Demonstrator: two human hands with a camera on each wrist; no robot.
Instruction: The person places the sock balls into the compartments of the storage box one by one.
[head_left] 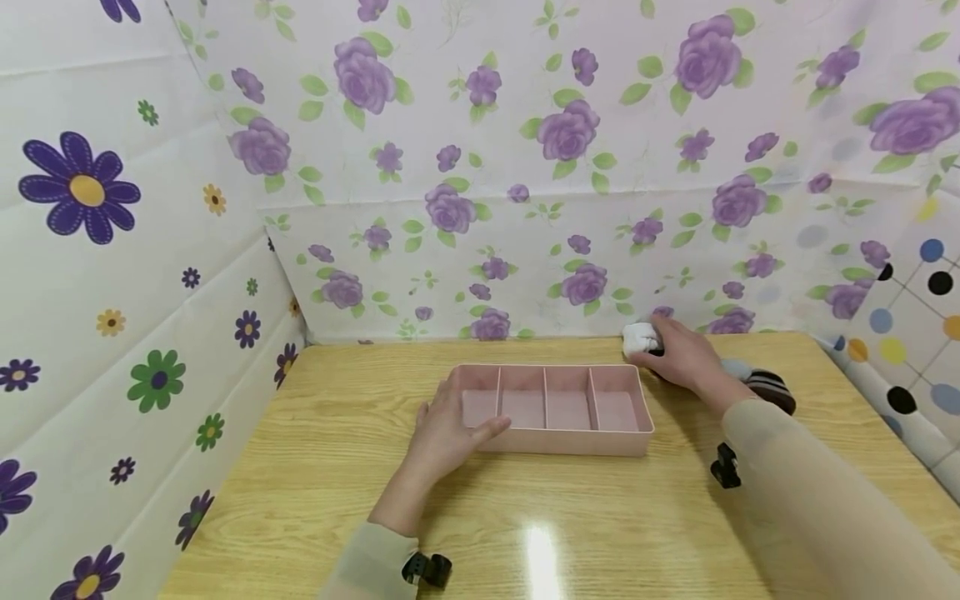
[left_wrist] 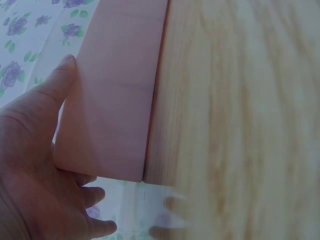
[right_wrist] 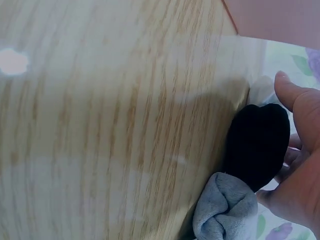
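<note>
White bundle [head_left: 639,338] lay, in the head view, between the thumb and fingertips of the right hand [head_left: 681,354], just beyond the far right corner of a pink box [head_left: 562,443]. Thumb and fingers stood parted around it; whether they had closed on it, I could not tell. The left hand [head_left: 442,429] rested loosely on the box's left end, partly covering the leftmost of four compartments; pink floors showed inside. A grey bundle [head_left: 737,369], partly hidden, sat beside a striped bundle [head_left: 771,390]. In the left wrist view, the box's wall ran off the top. In the right wrist view, a black bundle [right_wrist: 257,145] hid much of the white one.
</note>
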